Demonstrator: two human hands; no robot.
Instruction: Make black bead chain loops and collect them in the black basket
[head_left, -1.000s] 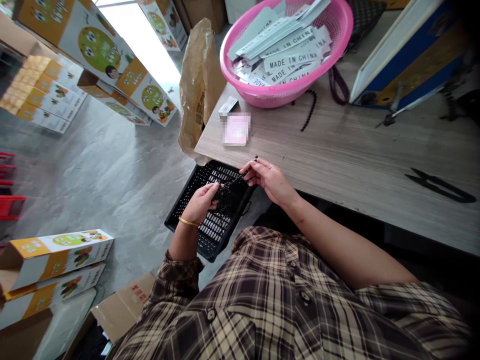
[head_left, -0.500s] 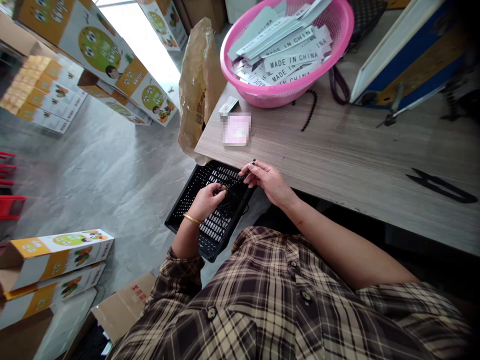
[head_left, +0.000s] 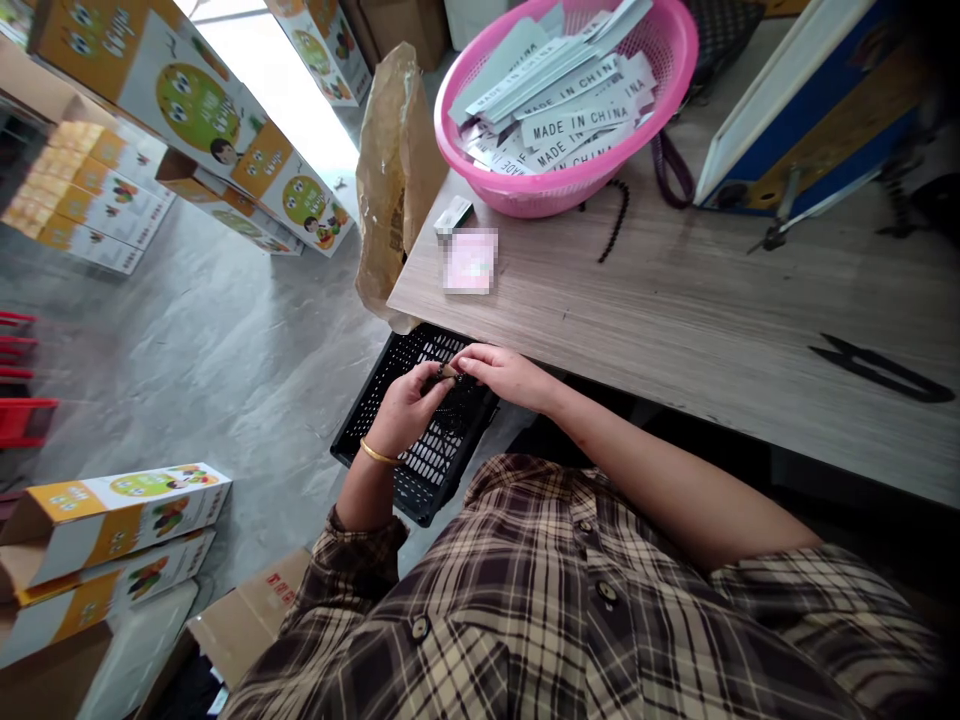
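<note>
Over a black plastic crate (head_left: 426, 505) my two hands meet. My left hand (head_left: 405, 405), with a gold bangle at its wrist, is closed on dark beads (head_left: 444, 371) that show at its fingertips. The fingers of my right hand (head_left: 499, 374) are bent together and touch the same beads from the right; part of the strand is hidden by the fingers. Another dark beaded strand (head_left: 620, 222) lies curved on the wooden table (head_left: 675, 310), beside a pink basket (head_left: 551, 190) of printed "MADE IN CHINA" strips (head_left: 577, 125).
Black snips (head_left: 881, 368) lie on the table's right part. A small box (head_left: 453, 215) and a blurred pink item (head_left: 470, 261) are near the left corner. A brown paper bag (head_left: 386, 200) hangs there. Printed cartons (head_left: 199, 100) stand on the left; a blue-and-white device (head_left: 795, 130) stands at the back right.
My right hand has moved left and slightly down, off the table's edge, to meet my left hand at the beads. The strand stretched between the hands is now gathered at the fingertips.
</note>
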